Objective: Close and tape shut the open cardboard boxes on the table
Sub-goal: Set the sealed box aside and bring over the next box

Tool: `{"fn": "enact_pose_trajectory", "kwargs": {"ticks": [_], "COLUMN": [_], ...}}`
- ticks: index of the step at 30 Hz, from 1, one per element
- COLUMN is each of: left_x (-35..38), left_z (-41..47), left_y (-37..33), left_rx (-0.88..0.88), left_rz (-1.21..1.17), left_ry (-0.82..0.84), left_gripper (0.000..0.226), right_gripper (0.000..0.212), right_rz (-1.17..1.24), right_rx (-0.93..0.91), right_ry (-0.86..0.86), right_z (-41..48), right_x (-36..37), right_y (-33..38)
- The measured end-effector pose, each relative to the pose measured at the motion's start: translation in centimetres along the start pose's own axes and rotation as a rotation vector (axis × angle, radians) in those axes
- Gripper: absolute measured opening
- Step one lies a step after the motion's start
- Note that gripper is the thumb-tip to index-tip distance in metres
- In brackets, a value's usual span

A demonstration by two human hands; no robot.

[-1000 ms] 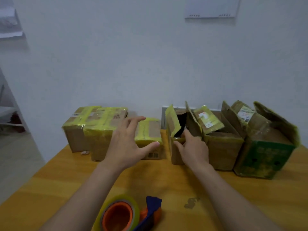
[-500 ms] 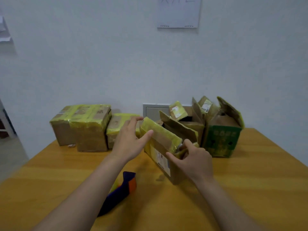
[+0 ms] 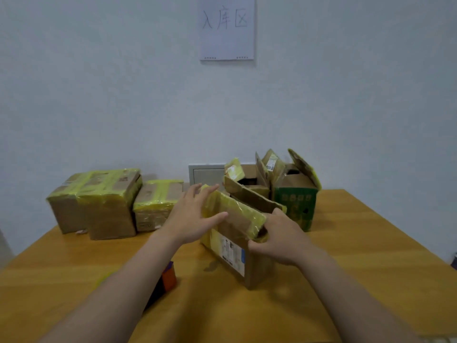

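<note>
Head: wall sheet (image 3: 227,28) reads 入库区; box (image 3: 256,267) label (image 3: 232,252) illegible.

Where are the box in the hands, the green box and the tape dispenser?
box in the hands (image 3: 231,251), head view, on the printed label on its near side.
green box (image 3: 299,201), head view, on its green front face.
tape dispenser (image 3: 169,278), head view, on its visible orange part.

Left forearm (image 3: 118,283) mostly hides the tape dispenser (image 3: 169,278); right hand (image 3: 279,240) has fingers hidden under the box flap (image 3: 237,214).
</note>
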State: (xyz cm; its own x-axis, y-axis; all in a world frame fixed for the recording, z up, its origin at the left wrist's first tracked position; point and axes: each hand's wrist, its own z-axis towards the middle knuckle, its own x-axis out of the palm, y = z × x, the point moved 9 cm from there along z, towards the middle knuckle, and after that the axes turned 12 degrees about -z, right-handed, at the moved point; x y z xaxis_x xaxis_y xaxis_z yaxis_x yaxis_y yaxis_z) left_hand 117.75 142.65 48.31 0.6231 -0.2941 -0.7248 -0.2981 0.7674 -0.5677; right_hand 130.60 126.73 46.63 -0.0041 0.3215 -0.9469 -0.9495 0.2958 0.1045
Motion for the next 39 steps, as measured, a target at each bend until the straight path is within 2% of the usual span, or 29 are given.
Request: {"fn": "enact_pose_trajectory", "kwargs": {"ticks": [2,5,9,15,19,21,23,26,30,35,37,39], "left_x": [0.3,0.9,0.6,-0.7,-1.0,-0.9,-0.7,-0.2,0.0,1.4,1.7,2.0], "left_z": [0.7,1.3,1.2,0.4,-0.6,-1.1,-1.1,-0.9,-0.9,-1.7,-2.4,-3.2], "left_y": [-0.3,-0.6,-0.8,-0.6,-2.6,-3.7,-3.9,-2.5,-2.3,-2.8,-2.7,-2.6], "left_rx": [0.066,0.140,0.135,0.073,0.114,0.125,0.089,-0.003,0.033,0.038,0.029,0.012], "left_rz": [0.067,0.133,0.076,0.149,0.083,0.056,0.136,0.238,0.385,0.463,0.482,0.520], "left_ry": [0.069,0.126,0.079,-0.041,-0.082,-0.111,-0.129,-0.127,-0.177,-0.132,-0.116,-0.111], "left_gripper": [0.076,0.061,0.042,0.049,0.048,0.062,0.078,0.071,0.059,0.047,0.050,0.063], "right_gripper": [0.032,0.039,0.044,0.072,0.092,0.095,0.096,0.085,0.079,0.082,0.083,0.083], "right_rz": [-0.074,-0.161,-0.119,0.118,0.357,0.456,0.491,0.414,0.199,0.007,0.003,0.013], "right_rx": [0.020,-0.006,-0.058,-0.169,-0.090,-0.014,0.030,0.055,0.072,0.063,0.076,0.094], "right_ry": [0.067,0.076,-0.003,-0.143,-0.233,-0.326,-0.336,-0.257,-0.197,-0.169,-0.141,-0.131], "right_z": [0.2,0.4,0.5,-0.2,-1.3,-1.7,-1.6,-1.0,0.1,1.0,1.0,0.7], "right_x": [0.5,0.9,1.2,0.7,0.2,0.0,0.3,1.1,1.0,1.4,1.8,2.2], "right_y": [-0.1,0.3,0.0,-0.3,-2.6,-4.0,-4.3,-3.6,-2.4,-1.0,-0.8,-0.7]}}
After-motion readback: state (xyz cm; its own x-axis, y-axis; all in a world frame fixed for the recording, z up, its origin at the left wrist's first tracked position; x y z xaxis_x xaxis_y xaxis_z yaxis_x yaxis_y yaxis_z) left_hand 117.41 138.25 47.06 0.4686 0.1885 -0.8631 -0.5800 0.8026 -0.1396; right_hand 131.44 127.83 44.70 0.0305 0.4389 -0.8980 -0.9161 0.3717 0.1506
